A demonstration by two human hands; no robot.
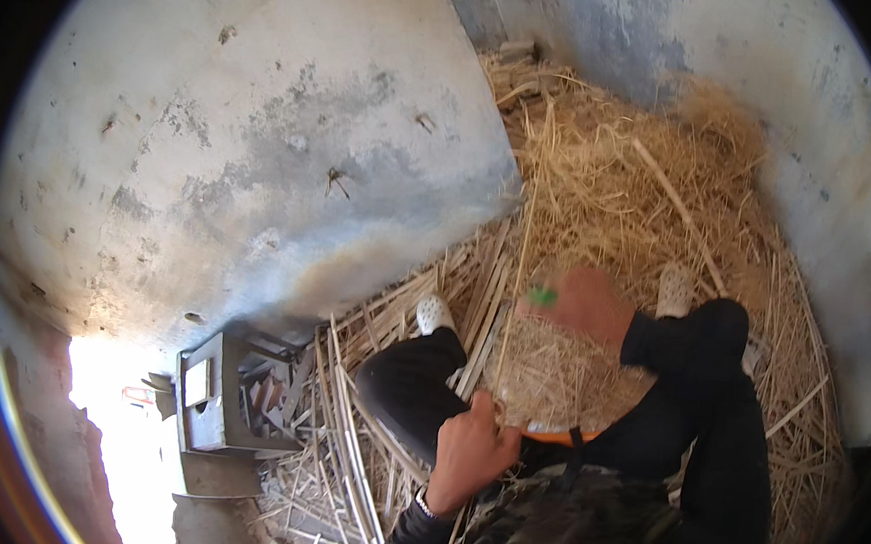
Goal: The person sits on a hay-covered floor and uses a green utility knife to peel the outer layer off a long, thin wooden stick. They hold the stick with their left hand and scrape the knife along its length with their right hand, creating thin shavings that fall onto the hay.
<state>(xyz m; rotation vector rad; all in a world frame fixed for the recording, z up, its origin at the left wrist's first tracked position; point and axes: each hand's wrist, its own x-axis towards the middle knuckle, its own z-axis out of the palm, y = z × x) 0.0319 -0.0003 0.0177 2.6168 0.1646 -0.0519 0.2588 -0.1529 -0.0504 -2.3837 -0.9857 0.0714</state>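
Note:
My left hand [471,446] is closed at the lower end of a long, thin cane stalk [523,247], just in front of my body. The stalk rises from that hand toward the far straw heap. My right hand [591,305] is farther out and to the right, smeared by motion. A small green object [543,296] shows at its fingers, beside the stalk; its kind is too blurred to tell. Between my bent knees lies a mat of loose straw [568,373], with a strip of orange [555,437] along its near edge.
A heap of dry straw [617,183] fills the far corner, a thicker stick [680,201] lying across it. Split canes [348,435] are spread to the left. A worn wooden cabinet [210,393] stands near the bright doorway [121,453]. Stained walls [265,145] enclose the space.

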